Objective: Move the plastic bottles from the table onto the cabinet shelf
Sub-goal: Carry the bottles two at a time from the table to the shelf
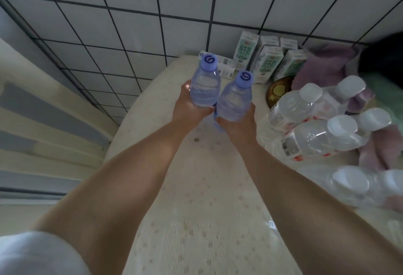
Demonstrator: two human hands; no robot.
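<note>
Your left hand [189,109] grips the left blue bottle [204,85] low on its body, fingers curled round it, purple cap [209,62] up and well above your fingertips. Just right of it, touching or nearly so, your right hand [236,125] grips the right blue bottle [234,100] the same way, cap above the fingers. Both bottles are held upright above the cream table [196,209]. Beyond your fingers, green-and-white cartons [268,61] stand against the tiled wall [130,24]. Right of your right hand, clear white-capped bottles [305,109] lie packed on the table, pink cloth [322,67] behind. Frame is blurry; the cabinet shelf can't be made out.
</note>
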